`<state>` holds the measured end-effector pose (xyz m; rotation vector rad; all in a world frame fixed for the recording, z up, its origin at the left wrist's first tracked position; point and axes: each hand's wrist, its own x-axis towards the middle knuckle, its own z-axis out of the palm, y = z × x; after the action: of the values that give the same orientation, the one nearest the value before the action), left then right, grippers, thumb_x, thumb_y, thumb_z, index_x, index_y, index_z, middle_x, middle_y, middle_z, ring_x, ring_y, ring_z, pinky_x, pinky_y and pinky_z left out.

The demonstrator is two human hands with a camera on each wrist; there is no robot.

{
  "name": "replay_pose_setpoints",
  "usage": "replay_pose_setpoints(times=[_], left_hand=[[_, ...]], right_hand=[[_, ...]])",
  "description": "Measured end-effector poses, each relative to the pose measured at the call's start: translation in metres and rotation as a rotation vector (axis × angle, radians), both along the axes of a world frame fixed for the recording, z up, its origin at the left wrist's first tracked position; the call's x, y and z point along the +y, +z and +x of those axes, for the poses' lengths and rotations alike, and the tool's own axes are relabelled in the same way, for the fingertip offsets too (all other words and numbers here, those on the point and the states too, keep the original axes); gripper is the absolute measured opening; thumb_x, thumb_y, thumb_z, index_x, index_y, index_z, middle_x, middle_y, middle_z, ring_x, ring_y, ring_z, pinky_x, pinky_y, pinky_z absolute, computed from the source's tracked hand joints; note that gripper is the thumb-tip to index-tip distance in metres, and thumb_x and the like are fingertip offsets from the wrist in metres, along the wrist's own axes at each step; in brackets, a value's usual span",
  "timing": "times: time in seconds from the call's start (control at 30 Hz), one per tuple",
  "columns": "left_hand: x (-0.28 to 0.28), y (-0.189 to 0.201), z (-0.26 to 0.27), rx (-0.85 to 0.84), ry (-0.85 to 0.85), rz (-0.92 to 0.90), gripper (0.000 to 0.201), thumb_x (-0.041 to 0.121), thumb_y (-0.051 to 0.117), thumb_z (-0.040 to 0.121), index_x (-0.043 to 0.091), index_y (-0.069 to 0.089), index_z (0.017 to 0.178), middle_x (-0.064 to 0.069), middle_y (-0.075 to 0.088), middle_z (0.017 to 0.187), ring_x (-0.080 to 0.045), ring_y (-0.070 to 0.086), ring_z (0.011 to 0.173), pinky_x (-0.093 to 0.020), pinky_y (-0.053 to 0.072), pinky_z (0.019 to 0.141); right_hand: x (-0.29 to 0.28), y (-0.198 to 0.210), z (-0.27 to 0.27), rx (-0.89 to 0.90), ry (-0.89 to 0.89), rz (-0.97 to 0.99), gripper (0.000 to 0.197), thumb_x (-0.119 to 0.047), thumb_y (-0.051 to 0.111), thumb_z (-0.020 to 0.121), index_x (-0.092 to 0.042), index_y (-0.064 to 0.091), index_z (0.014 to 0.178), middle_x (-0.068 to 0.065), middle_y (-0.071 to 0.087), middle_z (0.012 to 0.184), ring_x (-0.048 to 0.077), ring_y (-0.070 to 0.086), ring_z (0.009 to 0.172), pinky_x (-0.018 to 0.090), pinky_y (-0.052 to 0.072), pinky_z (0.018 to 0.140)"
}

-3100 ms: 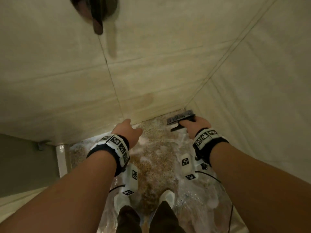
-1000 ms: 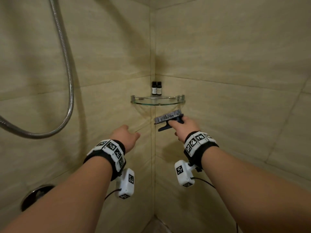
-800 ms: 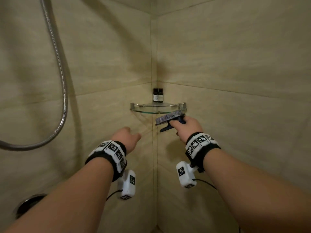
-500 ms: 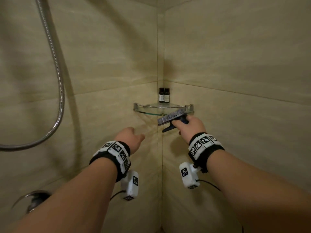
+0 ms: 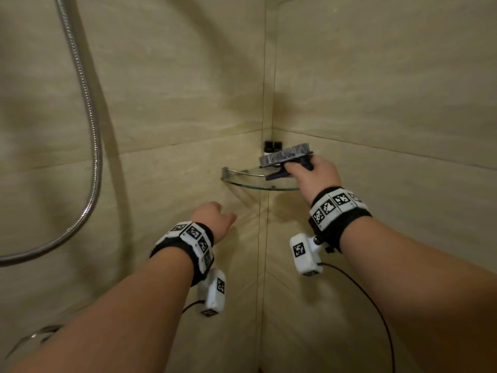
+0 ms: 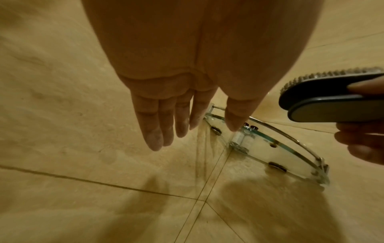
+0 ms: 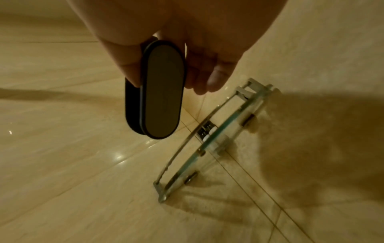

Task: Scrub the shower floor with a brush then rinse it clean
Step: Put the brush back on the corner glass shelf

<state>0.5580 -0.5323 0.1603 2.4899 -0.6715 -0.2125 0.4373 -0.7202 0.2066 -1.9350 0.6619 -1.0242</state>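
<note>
Brush (image 5: 285,156) bristles show from the head, its flat back (image 7: 162,97) from the right wrist.

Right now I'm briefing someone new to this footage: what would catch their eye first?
The right hand gripping a dark scrub brush, bristles up, over the glass corner shelf. Two small dark bottles stand in the shelf's back corner. On the left wall a metal shower hose loops down, and the left hand hangs open.
</note>
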Motion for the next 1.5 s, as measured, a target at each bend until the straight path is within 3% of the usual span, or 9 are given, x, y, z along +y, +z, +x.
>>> replay_pose_setpoints(times=[0.13, 0.4, 0.6, 0.77, 0.9, 1.03, 1.23, 1.37, 1.5], left_hand=[[-0.004, 0.007, 0.015, -0.027, -0.034, -0.002, 0.056, 0.046, 0.055, 0.099, 0.009, 0.056, 0.14, -0.011, 0.06, 0.139, -0.03, 0.058, 0.122, -0.032, 0.045, 0.096], [-0.016, 0.009, 0.035, -0.001, -0.081, -0.028, 0.04, 0.043, 0.055, 0.101, 0.009, 0.069, 0.117, -0.009, 0.07, 0.114, -0.027, 0.063, 0.1, -0.032, 0.049, 0.084], [-0.023, 0.008, 0.045, 0.014, -0.106, -0.034, 0.04, 0.045, 0.055, 0.1, 0.013, 0.069, 0.119, -0.006, 0.069, 0.112, -0.024, 0.06, 0.096, -0.03, 0.046, 0.08], [-0.027, 0.006, 0.05, 0.01, -0.123, -0.035, 0.043, 0.047, 0.054, 0.1, 0.013, 0.067, 0.123, -0.006, 0.068, 0.116, -0.022, 0.059, 0.096, -0.029, 0.044, 0.081], [-0.027, 0.001, 0.055, 0.025, -0.118, -0.053, 0.046, 0.049, 0.055, 0.1, 0.013, 0.066, 0.125, -0.005, 0.066, 0.114, -0.021, 0.057, 0.095, -0.029, 0.043, 0.082], [-0.022, -0.005, 0.059, 0.023, -0.103, -0.039, 0.045, 0.049, 0.055, 0.099, 0.013, 0.067, 0.123, -0.006, 0.068, 0.116, -0.021, 0.057, 0.095, -0.028, 0.042, 0.08], [-0.019, -0.011, 0.064, 0.004, -0.091, -0.009, 0.047, 0.051, 0.055, 0.098, 0.014, 0.068, 0.125, -0.006, 0.068, 0.122, -0.025, 0.062, 0.108, -0.029, 0.045, 0.084], [-0.018, -0.015, 0.065, 0.013, -0.08, -0.026, 0.047, 0.051, 0.056, 0.098, 0.014, 0.067, 0.125, -0.006, 0.068, 0.122, -0.026, 0.063, 0.11, -0.033, 0.05, 0.092], [-0.016, -0.015, 0.064, 0.026, -0.085, -0.038, 0.048, 0.05, 0.056, 0.099, 0.012, 0.065, 0.128, -0.007, 0.067, 0.123, -0.026, 0.062, 0.11, -0.03, 0.048, 0.088]], right_hand=[[-0.012, 0.019, 0.024, 0.171, -0.096, -0.108, 0.03, -0.043, 0.068, 0.089, -0.02, 0.073, 0.108, 0.001, 0.072, 0.099, 0.026, 0.065, 0.092, 0.031, 0.049, 0.08], [-0.025, 0.026, 0.05, 0.363, -0.185, -0.19, 0.038, -0.052, 0.061, 0.087, -0.024, 0.072, 0.111, 0.006, 0.07, 0.109, 0.034, 0.063, 0.104, 0.043, 0.054, 0.093], [-0.032, 0.032, 0.057, 0.458, -0.167, -0.25, 0.025, -0.048, 0.062, 0.091, -0.026, 0.071, 0.1, 0.006, 0.071, 0.102, 0.033, 0.065, 0.099, 0.04, 0.054, 0.091], [-0.033, 0.032, 0.063, 0.582, -0.133, -0.269, 0.023, -0.05, 0.059, 0.095, -0.028, 0.065, 0.102, 0.001, 0.063, 0.095, 0.029, 0.064, 0.099, 0.037, 0.052, 0.092], [-0.037, 0.023, 0.069, 0.641, -0.13, -0.245, 0.034, -0.057, 0.059, 0.091, -0.03, 0.065, 0.11, 0.002, 0.068, 0.103, 0.03, 0.064, 0.099, 0.041, 0.053, 0.094], [-0.036, 0.019, 0.076, 0.689, -0.144, -0.245, 0.052, -0.072, 0.048, 0.073, -0.039, 0.062, 0.111, -0.001, 0.068, 0.107, 0.034, 0.062, 0.106, 0.05, 0.048, 0.1], [-0.042, 0.012, 0.083, 0.766, -0.134, -0.287, 0.066, -0.077, 0.04, 0.071, -0.04, 0.061, 0.122, -0.001, 0.069, 0.11, 0.033, 0.061, 0.106, 0.051, 0.045, 0.102], [-0.043, 0.014, 0.081, 0.839, -0.143, -0.345, 0.058, -0.073, 0.038, 0.084, -0.032, 0.061, 0.118, 0.004, 0.068, 0.107, 0.034, 0.06, 0.102, 0.046, 0.047, 0.101], [-0.042, 0.012, 0.082, 0.929, -0.163, -0.382, 0.044, -0.065, 0.031, 0.095, -0.029, 0.053, 0.108, 0.011, 0.065, 0.116, 0.035, 0.055, 0.112, 0.049, 0.038, 0.106]])
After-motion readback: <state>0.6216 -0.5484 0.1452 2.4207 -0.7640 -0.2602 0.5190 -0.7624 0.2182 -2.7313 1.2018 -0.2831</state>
